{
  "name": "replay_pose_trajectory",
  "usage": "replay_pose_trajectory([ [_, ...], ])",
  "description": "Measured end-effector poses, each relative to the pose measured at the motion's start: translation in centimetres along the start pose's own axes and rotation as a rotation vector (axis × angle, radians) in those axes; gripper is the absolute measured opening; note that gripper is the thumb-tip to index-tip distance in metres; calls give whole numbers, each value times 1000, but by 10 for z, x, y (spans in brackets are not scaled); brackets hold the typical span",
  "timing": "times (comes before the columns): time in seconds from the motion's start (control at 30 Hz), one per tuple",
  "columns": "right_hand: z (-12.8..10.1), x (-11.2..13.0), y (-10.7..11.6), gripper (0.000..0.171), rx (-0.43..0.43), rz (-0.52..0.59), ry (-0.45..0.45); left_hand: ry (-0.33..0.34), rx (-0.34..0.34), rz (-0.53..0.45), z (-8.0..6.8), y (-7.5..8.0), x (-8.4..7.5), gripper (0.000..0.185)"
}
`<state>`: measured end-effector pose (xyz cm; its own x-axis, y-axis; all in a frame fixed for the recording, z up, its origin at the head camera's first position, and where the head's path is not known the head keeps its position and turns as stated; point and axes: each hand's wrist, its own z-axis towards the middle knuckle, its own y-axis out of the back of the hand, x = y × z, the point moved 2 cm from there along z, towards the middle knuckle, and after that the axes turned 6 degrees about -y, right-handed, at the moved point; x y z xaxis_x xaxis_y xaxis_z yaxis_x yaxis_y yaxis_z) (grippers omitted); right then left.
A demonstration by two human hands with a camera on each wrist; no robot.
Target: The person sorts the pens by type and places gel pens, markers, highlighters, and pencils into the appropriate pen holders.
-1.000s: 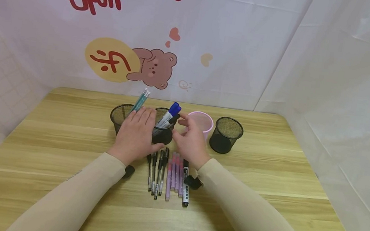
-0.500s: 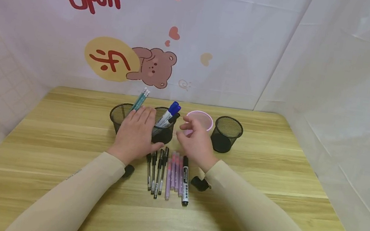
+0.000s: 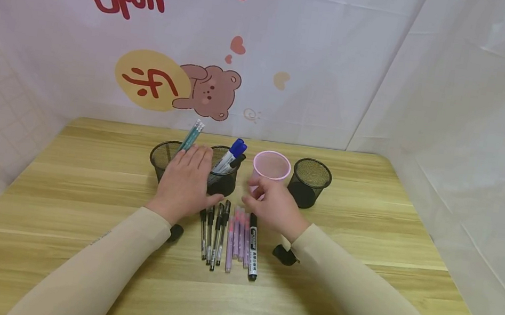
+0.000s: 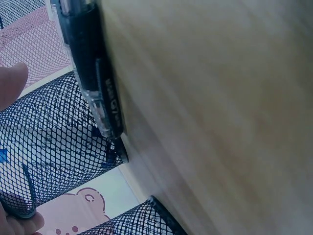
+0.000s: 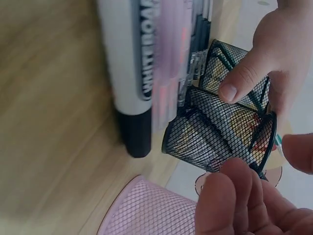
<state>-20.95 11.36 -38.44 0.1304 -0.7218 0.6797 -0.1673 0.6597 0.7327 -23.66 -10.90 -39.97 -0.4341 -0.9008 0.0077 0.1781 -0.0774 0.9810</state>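
My left hand (image 3: 186, 180) lies against a black mesh cup (image 3: 222, 177), thumb round its near side and fingers over the rim; the left thumb shows on this mesh cup (image 5: 220, 132) in the right wrist view. Blue-capped markers (image 3: 236, 150) stand in it. My right hand (image 3: 272, 203) hovers with loosely curled fingers, holding nothing, over the far ends of a row of pens lying on the table: black pens (image 3: 215, 233), pink pens (image 3: 237, 236) and a whiteboard marker (image 3: 253, 246). The left wrist view has a black pen (image 4: 95, 83) beside the mesh cup (image 4: 58, 142).
Another black mesh cup (image 3: 160, 158) with teal pencils (image 3: 191, 135) stands to the left. A pink cup (image 3: 271, 166) and a third black mesh cup (image 3: 309, 182) stand to the right. The wooden table (image 3: 367, 238) is walled by white sheets.
My right hand has drawn back from the marker cup towards me and lowered over the pens, uncovering the pink cup. The left hand has stayed put.
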Motion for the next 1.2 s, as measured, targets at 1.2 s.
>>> replay_pose_trajectory([
  [1.2, -8, -26, -11, 58, 342, -293, -127, 1, 12, -2, 0, -2, 0, 119],
])
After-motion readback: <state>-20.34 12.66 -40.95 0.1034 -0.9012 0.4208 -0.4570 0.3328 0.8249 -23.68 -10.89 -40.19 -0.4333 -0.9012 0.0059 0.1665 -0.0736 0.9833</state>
